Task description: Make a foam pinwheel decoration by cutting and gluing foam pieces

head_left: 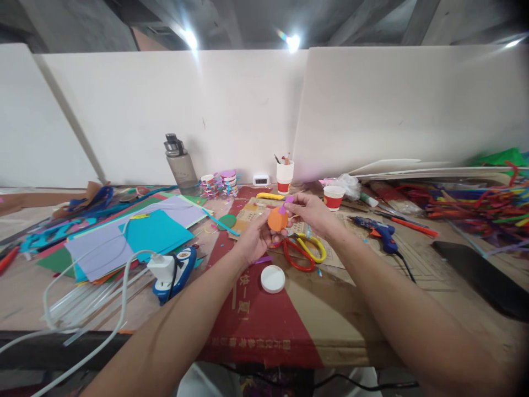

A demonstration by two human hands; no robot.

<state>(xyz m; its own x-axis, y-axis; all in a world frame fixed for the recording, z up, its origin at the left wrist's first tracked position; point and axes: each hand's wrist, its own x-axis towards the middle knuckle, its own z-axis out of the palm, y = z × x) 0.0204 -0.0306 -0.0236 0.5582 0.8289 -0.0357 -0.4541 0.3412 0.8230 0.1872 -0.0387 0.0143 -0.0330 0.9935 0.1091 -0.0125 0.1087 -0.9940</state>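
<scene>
One orange disc (278, 220), round-edged, gripped by my left fingers (263, 221); purple strip (283, 208) at its rim, pinched in my right fingers (296, 207).

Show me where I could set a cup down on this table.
Barest is the cardboard between the lid and right forearm; a red patch of it also shows between the lid and left forearm. It is crowded left, with paper and a power strip; beyond the lid, with scissors near the right hand; and far right, with coloured strands.
</scene>
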